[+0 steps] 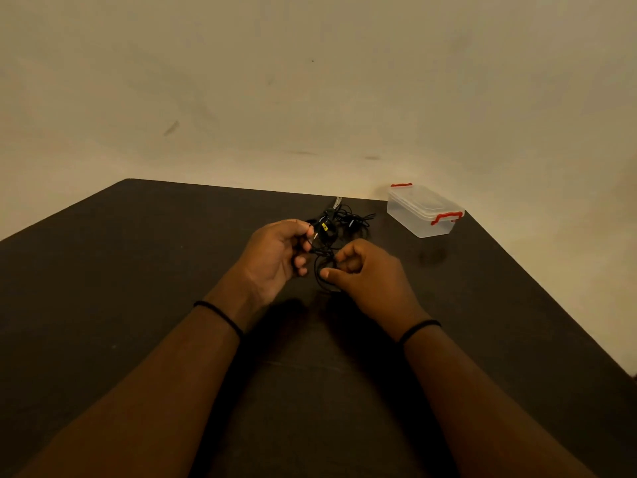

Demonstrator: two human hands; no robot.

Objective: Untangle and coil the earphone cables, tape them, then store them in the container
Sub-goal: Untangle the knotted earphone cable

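Black earphone cable [322,260] pinched between left hand [275,257] and right hand [365,274], strung across short gap. Remaining tangle [344,219] lies just beyond hands; closed container [422,210] far right on desk [138,270].

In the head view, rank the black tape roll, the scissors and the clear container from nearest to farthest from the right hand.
From the right hand:
1. Black tape roll, just beyond the fingers, slightly left.
2. Scissors, farther back near the table's far edge.
3. Clear container, lid on, off to the right at the far corner.
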